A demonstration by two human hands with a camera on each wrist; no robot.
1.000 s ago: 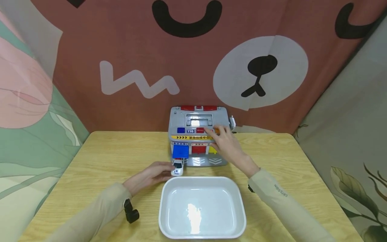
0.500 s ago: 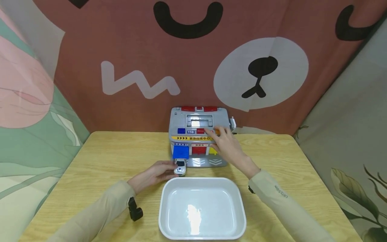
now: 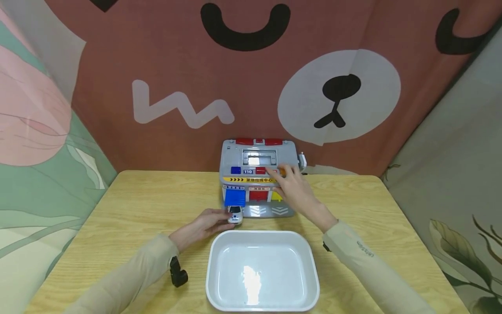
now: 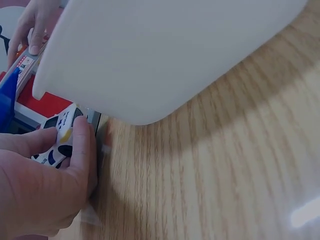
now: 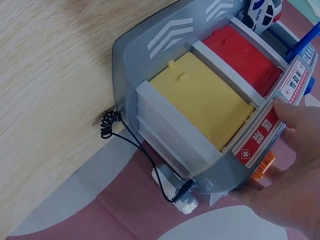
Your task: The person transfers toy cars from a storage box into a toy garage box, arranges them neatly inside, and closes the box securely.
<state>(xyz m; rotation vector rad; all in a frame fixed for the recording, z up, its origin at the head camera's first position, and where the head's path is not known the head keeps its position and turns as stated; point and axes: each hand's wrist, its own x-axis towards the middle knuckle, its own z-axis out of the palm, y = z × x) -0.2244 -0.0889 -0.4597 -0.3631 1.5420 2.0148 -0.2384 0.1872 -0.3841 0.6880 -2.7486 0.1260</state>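
A grey toy garage [image 3: 231,150] stands at the back of the table, its blue door [image 3: 235,197] raised. My left hand [image 3: 204,223] pinches a white toy police car [image 4: 65,125] between thumb and fingers, at the mouth of the blue-door bay. The car's rear end is toward the bay and partly under the door. My right hand [image 3: 296,187] grips the garage's top front edge, with the thumb [image 5: 295,114] on the front sign and the fingers over the top. The red door [image 5: 242,57] and the yellow door [image 5: 200,95] are down.
A white plastic tub [image 3: 262,237] stands in front of the garage, close to the left hand. A white handset [image 5: 175,192] with a coiled black cord [image 5: 112,122] hangs on the garage's side. Behind the table [image 3: 157,192] hangs a printed cloth [image 3: 176,148].
My left hand has moved the police car slightly right and back, so that its rear lies further under the raised blue door. The right hand stays on the garage.
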